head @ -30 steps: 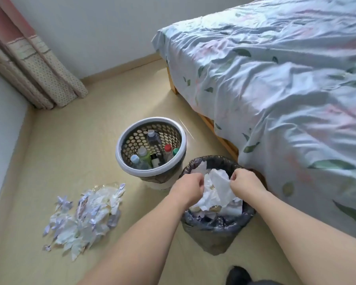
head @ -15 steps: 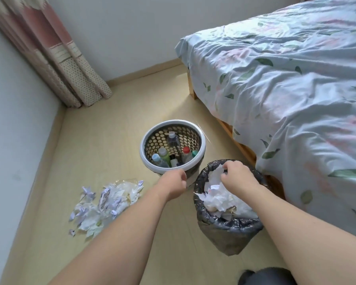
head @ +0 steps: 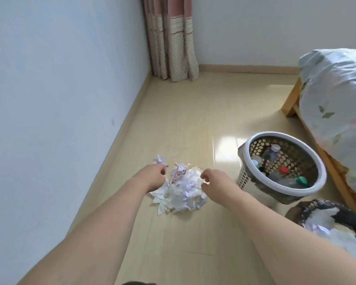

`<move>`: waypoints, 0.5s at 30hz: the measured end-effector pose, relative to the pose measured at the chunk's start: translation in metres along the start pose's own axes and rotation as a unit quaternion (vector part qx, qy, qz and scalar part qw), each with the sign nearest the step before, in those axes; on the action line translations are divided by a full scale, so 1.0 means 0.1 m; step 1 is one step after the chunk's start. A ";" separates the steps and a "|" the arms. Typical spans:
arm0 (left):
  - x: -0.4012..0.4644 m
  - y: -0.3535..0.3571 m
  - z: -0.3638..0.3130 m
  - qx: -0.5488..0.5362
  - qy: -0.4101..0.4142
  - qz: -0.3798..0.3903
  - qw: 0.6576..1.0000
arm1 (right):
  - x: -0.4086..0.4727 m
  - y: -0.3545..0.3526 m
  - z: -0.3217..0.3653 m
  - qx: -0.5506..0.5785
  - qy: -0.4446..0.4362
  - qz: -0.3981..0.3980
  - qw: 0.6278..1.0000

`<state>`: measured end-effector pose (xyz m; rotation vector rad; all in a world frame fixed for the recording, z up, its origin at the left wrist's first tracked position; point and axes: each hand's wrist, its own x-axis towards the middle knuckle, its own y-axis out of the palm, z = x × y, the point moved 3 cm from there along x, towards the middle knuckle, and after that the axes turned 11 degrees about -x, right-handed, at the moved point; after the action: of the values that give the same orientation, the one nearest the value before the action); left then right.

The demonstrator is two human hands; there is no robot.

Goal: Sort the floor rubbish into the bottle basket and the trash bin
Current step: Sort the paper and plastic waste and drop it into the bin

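**Two hands over one paper heap, nothing gripped yet**

Head view, the only one.

Both arms stretched forward and down toward the paper scraps (head: 180, 189), heaped on the floor (head: 193, 112) near the left wall's skirting, well apart from the bed (head: 337, 95) at the right edge. Left hand (head: 152, 178) at the heap's left flank, fingers (head: 162, 171) loosely curled and slightly parted, holding nothing; tips near one stray crumpled piece (head: 160, 160) at the heap's far-left corner, contact impossible to tell. Right hand (head: 213, 182) at the heap's right flank, likewise loosely curled and empty, thumb and forefinger arched toward each other without pinching anything.

Heap between the two hands, just below and ahead of the fingertips; long axis roughly from far-left to near-right, along the line of the forearms. Neither hand clearly nearer: both about level with the far half of the pile.

Bottle basket (head: 284, 167) right of the heap, just beside the right forearm, tilted toward the camera, several capped bottles inside. Trash bin (head: 308, 208) at the lower right edge, black-lined, white paper already in it, close under the right arm.

Likely next: scoop inward from both flanks, then a swing right and back to the bin. Loose scraps apt to spill from an open-sided grab.
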<state>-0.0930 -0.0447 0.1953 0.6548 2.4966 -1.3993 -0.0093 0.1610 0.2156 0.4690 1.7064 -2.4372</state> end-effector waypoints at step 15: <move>1.52 1.12 2.84 -0.172 -0.133 -0.033 0.976 | 2.35 2.10 1.05 -0.138 -0.096 0.114 0.979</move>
<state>-0.1843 -0.1924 -0.0975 0.2955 2.4715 -0.9604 -0.1910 0.0057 -0.0151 0.3570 1.7626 -1.9808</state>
